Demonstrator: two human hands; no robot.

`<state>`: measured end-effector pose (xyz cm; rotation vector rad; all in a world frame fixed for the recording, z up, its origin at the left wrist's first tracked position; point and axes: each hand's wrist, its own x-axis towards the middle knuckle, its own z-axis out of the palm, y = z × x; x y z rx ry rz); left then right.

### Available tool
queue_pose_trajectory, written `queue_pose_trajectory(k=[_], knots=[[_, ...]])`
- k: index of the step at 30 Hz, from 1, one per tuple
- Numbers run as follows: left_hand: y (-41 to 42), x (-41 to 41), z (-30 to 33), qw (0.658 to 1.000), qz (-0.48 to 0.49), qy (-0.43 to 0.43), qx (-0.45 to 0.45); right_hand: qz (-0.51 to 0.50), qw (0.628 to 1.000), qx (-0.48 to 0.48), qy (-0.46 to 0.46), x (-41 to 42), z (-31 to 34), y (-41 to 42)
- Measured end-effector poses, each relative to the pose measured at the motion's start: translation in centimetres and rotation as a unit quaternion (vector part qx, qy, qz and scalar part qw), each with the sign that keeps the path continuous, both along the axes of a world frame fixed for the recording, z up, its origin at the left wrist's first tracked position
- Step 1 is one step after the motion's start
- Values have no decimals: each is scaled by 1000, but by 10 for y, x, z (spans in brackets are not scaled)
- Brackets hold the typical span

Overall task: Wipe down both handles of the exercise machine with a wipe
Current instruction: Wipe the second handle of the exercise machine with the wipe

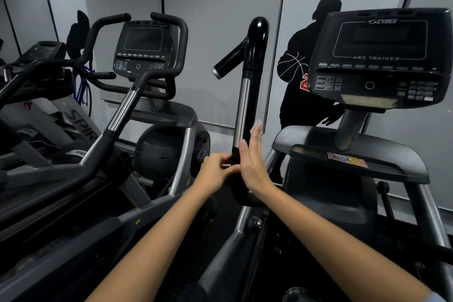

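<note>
The Cybex Arc Trainer's left handle (243, 105) rises in the middle, chrome below a glossy black grip with a side stub. My right hand (255, 164) lies flat against the handle's right side, fingers straight and pointing up. A pale, blurred bit of the wipe (258, 124) shows at its fingertips. My left hand (217, 170) is at the handle's black lower part, fingers curled, pinching a small white edge that looks like the wipe. The machine's other handle is out of view.
The Arc Trainer's console (377, 56) and grey shroud (343, 154) stand at the right. A second trainer with black handlebars (144, 56) is close on the left, with more machines behind it. A grey panelled wall bears a black basketball-player decal (301, 81).
</note>
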<state>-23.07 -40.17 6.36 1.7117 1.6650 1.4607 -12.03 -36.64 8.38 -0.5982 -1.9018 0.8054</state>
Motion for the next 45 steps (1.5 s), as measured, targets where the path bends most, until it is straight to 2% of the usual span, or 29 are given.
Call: queue_pose_trajectory(k=[1, 3, 5, 9, 15, 20, 22, 27, 34, 39, 45], knots=[[1, -4, 3, 1000, -7, -20, 7, -15, 999, 38, -6, -1, 11, 4], [0, -8, 14, 992, 10, -120, 44, -48, 993, 98, -39, -1, 15, 11], [-2, -12, 32, 976, 46, -193, 92, -61, 987, 118, -88, 6, -8, 3], [4, -19, 68, 980, 70, -123, 140, -42, 967, 158, -193, 26, -85, -22], [25, -2, 107, 990, 54, -75, 108, -138, 939, 250, -191, 5, -72, -6], [28, 10, 103, 991, 45, -5, 125, -159, 908, 313, -228, 22, -124, -7], [30, 9, 101, 989, 57, -5, 134, -174, 893, 337, -243, 22, -124, -3], [29, 13, 102, 989, 70, 0, 132, -226, 856, 367, -285, 8, -75, 3], [25, 15, 105, 990, 80, 2, 118, -221, 795, 441, -353, 28, -117, 5], [23, 19, 106, 990, 87, 9, 111, -272, 787, 429, -350, 13, -68, 5], [18, 22, 108, 989, 104, 11, 107, -242, 745, 492, -380, 33, -116, 2]])
